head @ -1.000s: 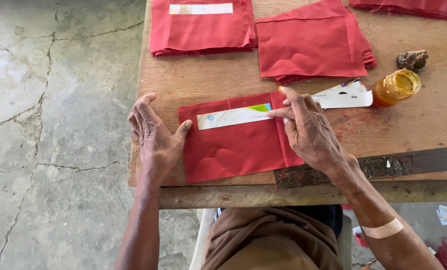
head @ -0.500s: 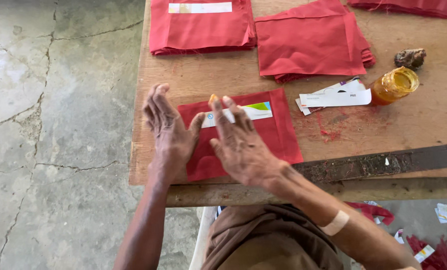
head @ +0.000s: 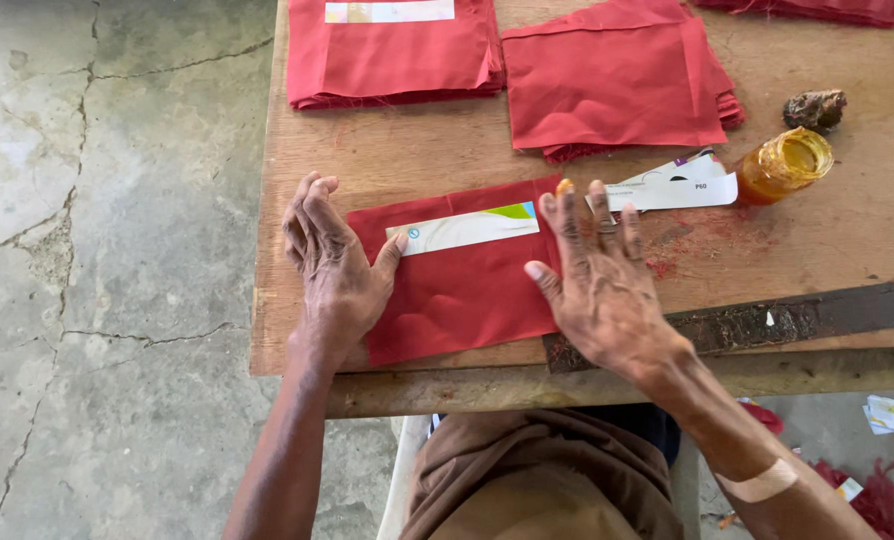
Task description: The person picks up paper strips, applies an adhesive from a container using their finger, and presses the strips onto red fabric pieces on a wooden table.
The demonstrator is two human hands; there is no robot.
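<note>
**Both hands flat on the red cloth piece**

Since half a second ago the right hand (head: 602, 285) has slid from the middle of the red cloth piece (head: 457, 290) to its right edge, uncovering the paper strip (head: 464, 229), while the left hand (head: 332, 270) has hardly shifted at the left edge. Both hands lie open, palms down, fingers spread, gripping nothing. Left hand's thumb touches the left end of the paper strip; its palm rests partly on the cloth, partly on the bare wood. Right hand's thumb lies on the cloth's right edge, its fingers reaching up over the tabletop (head: 837, 225) toward a small bunch of white paper strips (head: 672, 185)

The cloth piece lies flat near the front edge of the tabletop, between the two hands, with the white, green-tipped strip laid across its upper part. Just right of the white strips stands an open jar of orange stuff (head: 785, 165), and beyond it a dark lump (head: 815, 108). Farther back sit two stacks of red cloth: one (head: 392, 50) topped with a paper strip, the other (head: 617, 80) bare. A dark metal bar (head: 767, 320) runs along the front right edge. Cracked concrete floor (head: 107, 260) shows to the left
</note>
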